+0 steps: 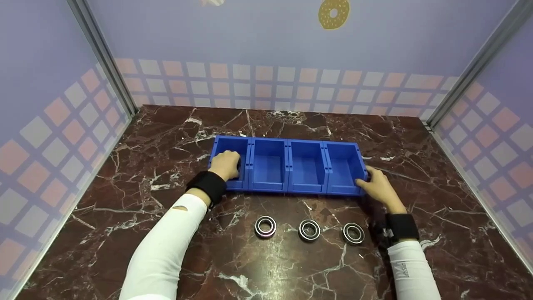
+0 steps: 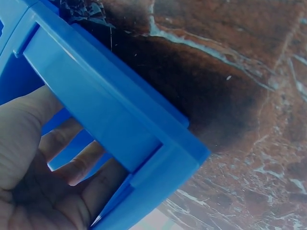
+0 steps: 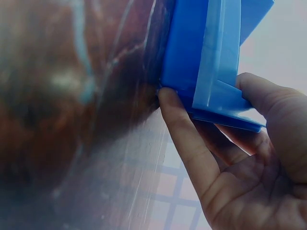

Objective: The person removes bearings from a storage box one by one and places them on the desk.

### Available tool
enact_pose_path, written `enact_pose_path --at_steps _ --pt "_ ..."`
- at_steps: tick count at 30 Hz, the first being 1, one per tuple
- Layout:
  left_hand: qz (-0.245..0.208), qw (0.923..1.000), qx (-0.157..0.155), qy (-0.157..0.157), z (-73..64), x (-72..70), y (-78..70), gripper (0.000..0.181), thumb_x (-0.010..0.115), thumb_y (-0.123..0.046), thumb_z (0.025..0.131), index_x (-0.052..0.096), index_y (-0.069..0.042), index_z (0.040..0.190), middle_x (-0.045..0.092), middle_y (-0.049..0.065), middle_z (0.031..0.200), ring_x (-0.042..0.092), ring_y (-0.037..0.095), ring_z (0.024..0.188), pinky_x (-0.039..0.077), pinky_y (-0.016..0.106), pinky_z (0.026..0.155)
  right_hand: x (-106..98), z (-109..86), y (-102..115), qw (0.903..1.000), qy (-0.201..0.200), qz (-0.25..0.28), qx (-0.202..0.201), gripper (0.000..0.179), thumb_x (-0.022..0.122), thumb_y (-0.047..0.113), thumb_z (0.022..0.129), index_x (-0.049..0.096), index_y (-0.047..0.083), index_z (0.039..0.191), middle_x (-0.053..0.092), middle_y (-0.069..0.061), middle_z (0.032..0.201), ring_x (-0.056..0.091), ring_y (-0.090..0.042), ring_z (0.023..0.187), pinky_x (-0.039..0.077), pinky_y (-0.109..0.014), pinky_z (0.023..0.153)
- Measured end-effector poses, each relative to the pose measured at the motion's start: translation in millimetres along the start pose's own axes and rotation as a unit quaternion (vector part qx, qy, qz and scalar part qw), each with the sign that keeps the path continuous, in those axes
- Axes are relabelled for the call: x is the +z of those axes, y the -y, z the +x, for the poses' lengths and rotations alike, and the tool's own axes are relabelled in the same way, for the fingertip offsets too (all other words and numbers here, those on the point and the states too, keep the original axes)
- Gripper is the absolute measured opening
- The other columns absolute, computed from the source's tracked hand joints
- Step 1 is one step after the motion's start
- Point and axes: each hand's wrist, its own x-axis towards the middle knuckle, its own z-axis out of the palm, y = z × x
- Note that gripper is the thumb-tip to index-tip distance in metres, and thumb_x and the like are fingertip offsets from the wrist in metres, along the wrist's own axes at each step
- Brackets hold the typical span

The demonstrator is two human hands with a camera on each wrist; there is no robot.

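Note:
Four joined blue bins (image 1: 266, 166) form a row on the table. My left hand (image 1: 226, 164) reaches into the leftmost bin, fingers bent downward. A dark edge, like that of a bearing (image 1: 238, 164), shows beside its fingers; the rest is hidden. In the left wrist view, the bin's front wall (image 2: 91, 100) covers the fingertips of the left hand (image 2: 62, 163). At the row's right end, my right hand (image 1: 378, 186) grips the outer bin's side, thumb over the rim (image 3: 225, 96) and fingers outside and beneath. Three ball bearings (image 1: 265, 227) lie in front of the bins.
The bearings, including the middle one (image 1: 309, 230) and the right one (image 1: 353, 233), stand apart in a line on the dark marbled table (image 1: 266, 266). Purple panels (image 1: 266, 46) with a checked band enclose the table at the back and both sides.

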Motion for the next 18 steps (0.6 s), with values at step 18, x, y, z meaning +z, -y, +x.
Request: enact_pose_path --at_steps 18 --pt "0.016 0.9999 0.002 0.001 1.1 0.6 0.5 0.027 0.080 -0.007 0.081 0.069 0.007 0.101 0.070 0.028 0.111 0.069 0.046 0.102 0.057 0.057 0.085 0.6 0.0 -1.6 0.9999 -0.004 0.005 -0.011 0.046 0.067 0.001 0.090 0.057 -0.016 0.132 0.069 -0.032 0.111 0.067 -0.034 0.094 0.054 -0.038 0.081"
